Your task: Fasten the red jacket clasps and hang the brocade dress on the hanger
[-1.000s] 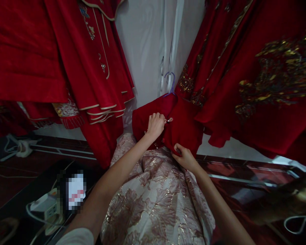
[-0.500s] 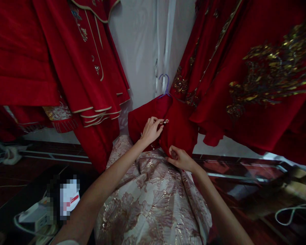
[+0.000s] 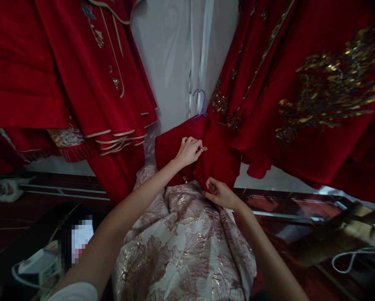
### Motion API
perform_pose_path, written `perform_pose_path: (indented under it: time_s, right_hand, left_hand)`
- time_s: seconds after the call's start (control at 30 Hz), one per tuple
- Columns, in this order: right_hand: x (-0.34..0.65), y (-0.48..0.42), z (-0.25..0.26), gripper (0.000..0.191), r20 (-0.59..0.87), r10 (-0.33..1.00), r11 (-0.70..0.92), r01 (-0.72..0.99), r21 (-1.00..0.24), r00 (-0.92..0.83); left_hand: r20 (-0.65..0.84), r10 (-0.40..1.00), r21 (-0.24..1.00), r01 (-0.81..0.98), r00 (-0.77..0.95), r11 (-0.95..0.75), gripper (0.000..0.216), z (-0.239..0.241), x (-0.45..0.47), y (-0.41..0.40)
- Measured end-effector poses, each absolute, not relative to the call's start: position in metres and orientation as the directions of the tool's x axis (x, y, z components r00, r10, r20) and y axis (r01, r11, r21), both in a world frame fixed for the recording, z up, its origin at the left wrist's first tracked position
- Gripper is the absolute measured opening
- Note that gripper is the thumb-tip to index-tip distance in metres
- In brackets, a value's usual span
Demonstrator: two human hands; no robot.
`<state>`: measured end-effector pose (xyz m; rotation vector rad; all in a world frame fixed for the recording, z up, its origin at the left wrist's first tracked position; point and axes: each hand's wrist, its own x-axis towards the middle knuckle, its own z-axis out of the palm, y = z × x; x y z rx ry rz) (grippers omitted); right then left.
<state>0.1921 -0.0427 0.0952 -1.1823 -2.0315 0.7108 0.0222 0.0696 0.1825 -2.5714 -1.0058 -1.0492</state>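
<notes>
A dark red jacket (image 3: 220, 156) hangs on a purple hanger (image 3: 200, 102) above a pale pink and gold brocade skirt (image 3: 187, 246). My left hand (image 3: 188, 150) is closed on the jacket's front edge, right beside a small pearl and gold clasp (image 3: 203, 148). My right hand (image 3: 218, 193) pinches the jacket's lower hem just above the skirt's top. Both forearms reach in from the bottom of the view.
Red garments with cream trim (image 3: 112, 104) hang at the left, and red garments with gold embroidery (image 3: 325, 88) at the right. A white wall (image 3: 171, 62) is behind. A power strip with cables (image 3: 39, 267) lies on the dark floor at lower left.
My left hand's fingers loosened near the clasp, then closed on the jacket front again. My right hand shifted slightly left along the hem. The view drifted a little.
</notes>
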Motion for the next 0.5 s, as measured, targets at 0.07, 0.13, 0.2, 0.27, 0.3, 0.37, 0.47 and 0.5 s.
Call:
perform_pose_path:
  time_s: [0.07, 0.13, 0.2, 0.27, 0.3, 0.37, 0.47, 0.5]
  right_hand:
    - [0.193, -0.043, 0.096, 0.014, 0.281, 0.89, 0.442, 0.525, -0.727, -0.36]
    - [0.193, -0.043, 0.097, 0.015, 0.29, 0.89, 0.445, 0.527, -0.724, -0.353]
    - [0.193, -0.044, 0.098, 0.016, 0.301, 0.889, 0.448, 0.518, -0.729, -0.345]
    - [0.193, -0.045, 0.098, 0.019, 0.284, 0.89, 0.439, 0.5, -0.747, -0.358]
    - [0.194, -0.046, 0.099, 0.022, 0.26, 0.891, 0.426, 0.492, -0.759, -0.372]
    - [0.197, -0.047, 0.099, 0.028, 0.197, 0.895, 0.39, 0.49, -0.78, -0.4]
    - [0.205, -0.046, 0.101, 0.036, 0.145, 0.906, 0.354, 0.526, -0.774, -0.397]
    - [0.207, -0.044, 0.103, 0.037, 0.159, 0.913, 0.355, 0.538, -0.764, -0.375]
  left_hand:
    - [0.678, 0.479, 0.051, 0.615, 0.557, -0.787, 0.011, 0.184, 0.022, 0.068]
    - [0.678, 0.456, 0.031, 0.597, 0.576, -0.801, 0.015, 0.185, 0.023, 0.067]
    - [0.682, 0.447, 0.017, 0.6, 0.578, -0.8, 0.019, 0.184, 0.023, 0.068]
    - [0.683, 0.442, -0.013, 0.615, 0.581, -0.788, 0.023, 0.183, 0.023, 0.07]
    - [0.677, 0.443, -0.034, 0.626, 0.588, -0.779, 0.025, 0.182, 0.021, 0.071]
    - [0.65, 0.452, -0.081, 0.647, 0.61, -0.758, 0.032, 0.181, 0.013, 0.073]
    - [0.579, 0.453, -0.197, 0.656, 0.678, -0.728, 0.042, 0.183, -0.011, 0.075]
    - [0.554, 0.445, -0.255, 0.653, 0.703, -0.714, 0.045, 0.185, -0.021, 0.075]
